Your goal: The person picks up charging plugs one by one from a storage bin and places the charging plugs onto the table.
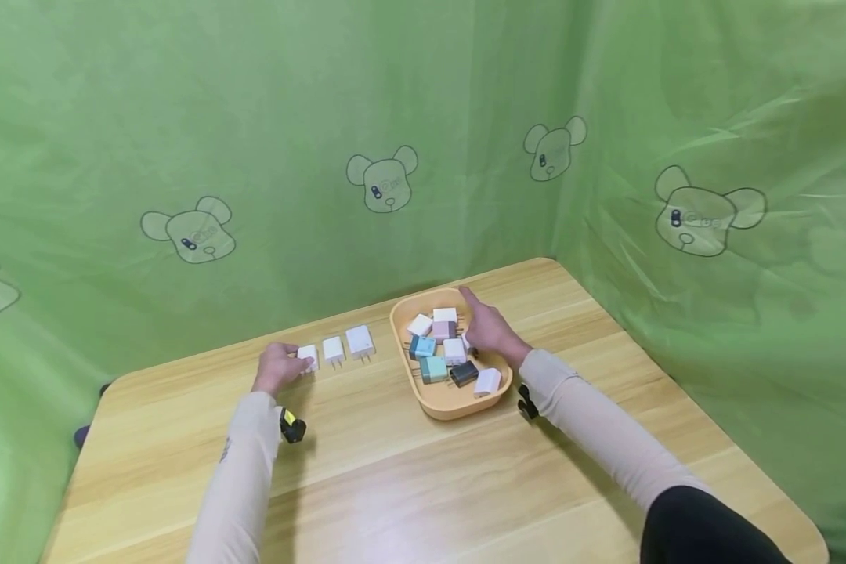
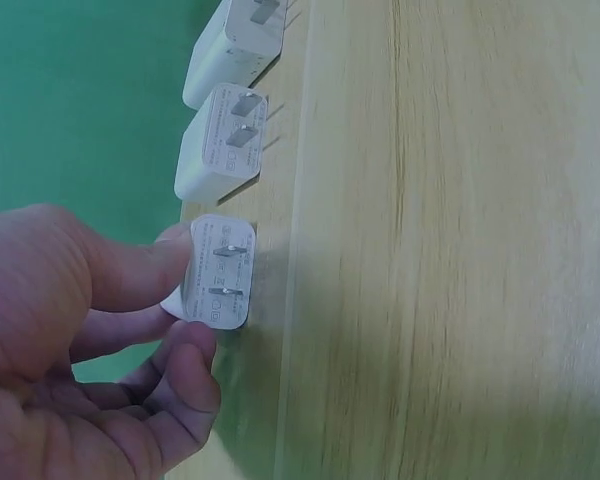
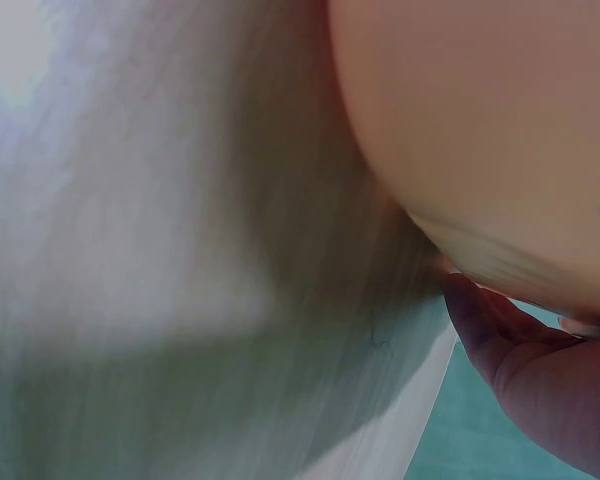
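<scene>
My left hand [image 1: 277, 368] pinches a white charger plug [image 2: 223, 270] between thumb and fingers, at the left end of a short row on the table. The plug's two metal prongs and small print face the left wrist camera. Beside it stand a second white plug [image 1: 333, 349] and a larger white plug [image 1: 359, 341], prongs toward me. My right hand [image 1: 492, 330] grips the right side of an orange tray [image 1: 439, 409]. In the right wrist view, fingers [image 3: 520, 375] press at the wall of the tray [image 3: 500, 130]; the rest of this hand is hidden.
Inside the tray lie several plugs: white ones [image 1: 487, 381], a blue one [image 1: 422, 347], a teal one [image 1: 433, 369], a pinkish one [image 1: 444, 330] and a black one [image 1: 463, 374]. The wooden table [image 1: 366, 470] meets a green curtain [image 1: 289, 117] behind and at the right.
</scene>
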The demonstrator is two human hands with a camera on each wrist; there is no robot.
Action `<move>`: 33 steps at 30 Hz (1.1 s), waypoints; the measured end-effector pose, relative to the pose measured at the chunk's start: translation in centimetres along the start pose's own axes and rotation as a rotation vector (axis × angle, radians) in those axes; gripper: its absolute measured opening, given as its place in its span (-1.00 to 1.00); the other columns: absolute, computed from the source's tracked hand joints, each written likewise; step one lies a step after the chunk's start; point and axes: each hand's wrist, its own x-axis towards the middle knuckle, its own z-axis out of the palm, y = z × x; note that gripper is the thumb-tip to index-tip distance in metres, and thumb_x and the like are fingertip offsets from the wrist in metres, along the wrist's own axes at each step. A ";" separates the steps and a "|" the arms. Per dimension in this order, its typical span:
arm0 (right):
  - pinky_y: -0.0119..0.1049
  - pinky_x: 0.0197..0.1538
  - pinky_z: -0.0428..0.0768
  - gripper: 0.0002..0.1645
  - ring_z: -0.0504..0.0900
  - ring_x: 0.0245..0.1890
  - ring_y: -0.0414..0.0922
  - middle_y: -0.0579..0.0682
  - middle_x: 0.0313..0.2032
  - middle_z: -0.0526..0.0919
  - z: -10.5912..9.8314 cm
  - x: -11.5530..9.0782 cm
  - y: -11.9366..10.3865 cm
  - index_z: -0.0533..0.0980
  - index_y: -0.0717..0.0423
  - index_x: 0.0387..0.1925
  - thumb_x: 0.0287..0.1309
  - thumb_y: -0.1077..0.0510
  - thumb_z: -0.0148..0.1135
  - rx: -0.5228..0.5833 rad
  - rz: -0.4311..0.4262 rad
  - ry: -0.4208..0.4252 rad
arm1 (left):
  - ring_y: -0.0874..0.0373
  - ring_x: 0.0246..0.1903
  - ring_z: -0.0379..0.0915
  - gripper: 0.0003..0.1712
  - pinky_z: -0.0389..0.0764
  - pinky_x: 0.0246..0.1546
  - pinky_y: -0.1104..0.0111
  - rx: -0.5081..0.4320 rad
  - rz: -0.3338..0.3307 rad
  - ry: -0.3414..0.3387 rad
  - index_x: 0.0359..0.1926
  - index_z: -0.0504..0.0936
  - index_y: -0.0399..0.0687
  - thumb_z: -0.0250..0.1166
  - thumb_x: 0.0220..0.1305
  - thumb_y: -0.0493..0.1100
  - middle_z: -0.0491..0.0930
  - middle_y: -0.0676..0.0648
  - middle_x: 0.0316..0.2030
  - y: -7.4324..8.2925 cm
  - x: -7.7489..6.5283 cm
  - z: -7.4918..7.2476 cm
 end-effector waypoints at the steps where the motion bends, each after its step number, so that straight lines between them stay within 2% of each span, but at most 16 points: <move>1: -0.32 -0.50 0.60 0.21 0.51 -0.60 -0.11 0.40 -0.10 0.68 0.0 0.0 0.0 -0.22 -0.01 0.63 0.02 0.54 0.02 0.003 0.001 -0.002 | -0.22 0.17 0.48 -0.27 0.45 0.37 -0.06 0.000 -0.006 0.001 0.40 0.31 -0.44 0.27 0.38 -0.09 0.32 -0.46 0.40 0.1 -0.1 0.1; 7: -0.32 -0.49 0.59 0.21 0.51 -0.59 -0.11 0.44 0.08 0.62 -0.1 -0.1 0.0 -0.24 -0.07 0.64 0.05 0.52 0.01 0.010 0.015 -0.008 | -0.18 0.08 0.49 -0.28 0.49 0.33 -0.04 0.009 -0.023 0.015 0.40 0.31 -0.44 0.26 0.39 -0.08 0.31 -0.47 0.40 0.3 -0.1 0.3; 10: -0.32 -0.50 0.59 0.18 0.52 -0.60 -0.11 0.45 0.17 0.57 -0.1 -0.1 0.0 -0.23 -0.05 0.64 0.07 0.52 -0.01 0.011 0.022 -0.011 | -0.24 0.17 0.46 -0.29 0.46 0.35 -0.06 0.021 -0.027 0.019 0.39 0.33 -0.44 0.26 0.39 -0.07 0.30 -0.47 0.41 0.3 -0.1 0.4; 12: -0.32 -0.50 0.59 0.16 0.52 -0.61 -0.11 0.44 0.14 0.59 -0.1 -0.2 0.0 -0.22 -0.04 0.64 0.08 0.50 -0.02 0.009 0.021 -0.012 | -0.29 0.25 0.42 -0.29 0.43 0.38 -0.08 0.022 -0.030 0.022 0.38 0.33 -0.44 0.26 0.39 -0.07 0.30 -0.46 0.41 0.2 -0.1 0.5; 17: -0.31 -0.50 0.59 0.11 0.51 -0.62 -0.12 0.45 0.10 0.61 -0.1 -0.3 0.0 -0.22 -0.03 0.64 0.13 0.47 -0.06 0.007 -0.001 -0.003 | -0.32 0.29 0.39 -0.31 0.43 0.38 -0.09 0.023 -0.041 0.037 0.37 0.35 -0.43 0.26 0.40 -0.07 0.31 -0.46 0.40 0.1 -0.2 0.5; 24: -0.31 -0.47 0.59 0.03 0.50 -0.59 -0.13 0.45 0.34 0.42 -0.1 -0.1 0.1 -0.22 -0.03 0.64 0.22 0.42 -0.11 0.020 0.003 -0.004 | -0.32 0.23 0.47 -0.34 0.51 0.32 -0.07 0.020 -0.054 0.063 0.30 0.43 -0.47 0.26 0.39 -0.04 0.42 -0.49 0.32 0.1 -0.5 0.5; 29: -0.31 -0.47 0.56 -0.03 0.45 -0.60 -0.14 0.44 0.28 0.47 -0.1 -0.3 0.1 -0.22 -0.02 0.64 0.28 0.37 -0.16 0.016 -0.002 -0.006 | -0.26 0.14 0.51 -0.33 0.55 0.26 -0.06 0.029 -0.040 0.030 0.29 0.45 -0.46 0.27 0.39 -0.01 0.44 -0.49 0.29 0.0 -0.7 0.2; 33: -0.32 -0.53 0.53 -0.07 0.41 -0.63 -0.17 0.45 0.33 0.42 -0.1 -0.3 0.2 -0.21 -0.05 0.64 0.33 0.34 -0.19 0.028 0.000 -0.003 | -0.33 0.25 0.44 -0.29 0.47 0.34 -0.11 0.039 -0.023 0.020 0.31 0.40 -0.48 0.23 0.42 0.04 0.40 -0.50 0.33 0.1 -0.7 -0.3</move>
